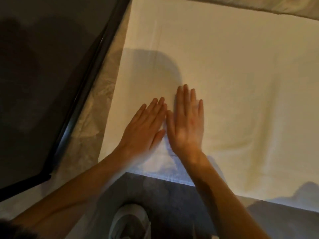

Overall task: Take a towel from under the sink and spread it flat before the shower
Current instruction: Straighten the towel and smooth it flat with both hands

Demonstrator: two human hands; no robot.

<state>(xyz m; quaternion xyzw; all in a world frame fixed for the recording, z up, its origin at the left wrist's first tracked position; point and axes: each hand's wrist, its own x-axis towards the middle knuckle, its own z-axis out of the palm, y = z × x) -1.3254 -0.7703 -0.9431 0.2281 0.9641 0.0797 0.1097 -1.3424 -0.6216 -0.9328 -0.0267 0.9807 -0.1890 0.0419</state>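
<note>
Head view: looking down from above the person's arms, with the floor and a pale towel filling most of the picture.
Nearest edge: a pale shoe (128, 221) shows at the bottom, standing on a dark grey floor (172, 195); a dark blur sits in the bottom left corner and I cannot tell what it is.
Forearms: both bare arms reach up from the bottom, the left from the lower left and the right from the lower right, meeting over the towel.
Left hand (143, 128): open and flat, palm down on the towel, fingers together and pointing up and to the right; it grips nothing.
Right hand (186, 121): also open and flat, palm down on the towel, fingers stretched out and a little spread; it grips nothing. It lies just beside the left hand, the thumbs almost touching.
Towel (233, 92): a cream cloth laid out on the floor, mostly smooth, with soft wrinkles to the right of the right hand and a straight crease running up its left part. Its near hem lies along the dark floor.
Shadow: a grey shadow falls on the towel just above the hands.
Left side: a strip of marbled light tile (103, 94) runs beside the towel's left edge, and beyond it stands a dark frame (93, 66) around a dark pane.
Far edge: a greyish band (259, 6) crosses the top right corner, past the towel's far edge.
</note>
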